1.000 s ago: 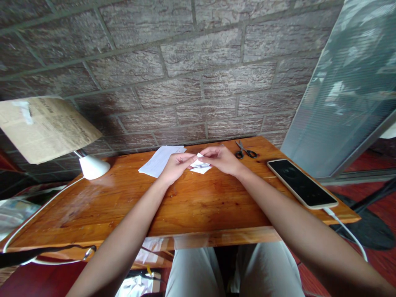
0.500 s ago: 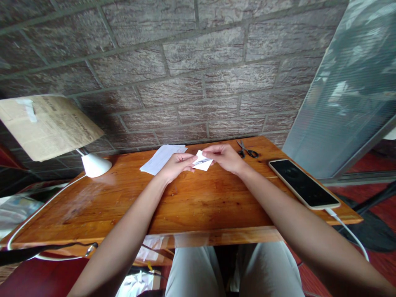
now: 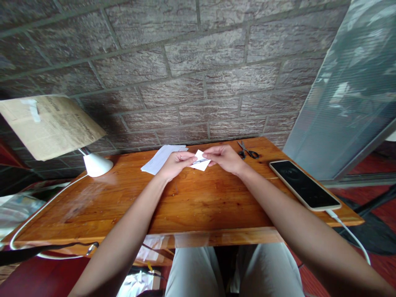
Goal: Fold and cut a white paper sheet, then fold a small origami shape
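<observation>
The head camera looks from above the wearer's trousers [image 3: 194, 272], which lie nearest the lens at 6 o'clock, forward and down across the wooden desk [image 3: 210, 206]. It faces the stone-block wall [image 3: 185, 62] at 12 o'clock. The left hand [image 3: 177, 165] and right hand [image 3: 225, 159] sit near centre, farther off; the wide view reaches the lampshade [image 3: 49, 128] at 9 o'clock.

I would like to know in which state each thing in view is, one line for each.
Small white paper: pinched in both hands, dark line across
Left hand: gripping paper's left side
Right hand: gripping paper's right side
Paper stack: lying flat
Scissors: blades parted
Phone: face up, screen dark, cable plugged in
Lamp: standing; lit or not, cannot tell
</observation>
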Tool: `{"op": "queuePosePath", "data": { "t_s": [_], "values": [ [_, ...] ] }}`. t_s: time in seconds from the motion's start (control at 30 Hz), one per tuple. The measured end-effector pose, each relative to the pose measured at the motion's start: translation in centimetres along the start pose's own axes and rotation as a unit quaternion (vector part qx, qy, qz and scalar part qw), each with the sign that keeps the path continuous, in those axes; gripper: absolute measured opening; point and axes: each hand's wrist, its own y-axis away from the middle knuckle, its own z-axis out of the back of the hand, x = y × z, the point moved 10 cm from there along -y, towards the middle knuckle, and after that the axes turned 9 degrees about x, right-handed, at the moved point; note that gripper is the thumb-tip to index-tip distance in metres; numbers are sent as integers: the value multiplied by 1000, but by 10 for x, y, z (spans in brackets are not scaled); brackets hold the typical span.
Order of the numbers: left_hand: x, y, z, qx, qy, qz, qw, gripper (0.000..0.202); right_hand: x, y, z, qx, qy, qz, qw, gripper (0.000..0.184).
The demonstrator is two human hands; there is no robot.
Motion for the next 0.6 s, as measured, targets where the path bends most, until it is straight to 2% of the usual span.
{"op": "queuePosePath", "data": {
  "t_s": [0.17, 0.4, 0.6],
  "values": [
    [18, 1, -5, 44, 42, 65, 996, 41, 0, 0, 1, -2, -1, 0, 1000, 34],
    [9, 2, 1, 15, -1, 43, 999, 38, -3, 1, 2, -9, 17, -25, 1000, 33],
    [12, 1, 0, 32, 51, 38, 997, 36, -2, 2, 2, -4, 23, -18, 1000, 29]
  ]
}}
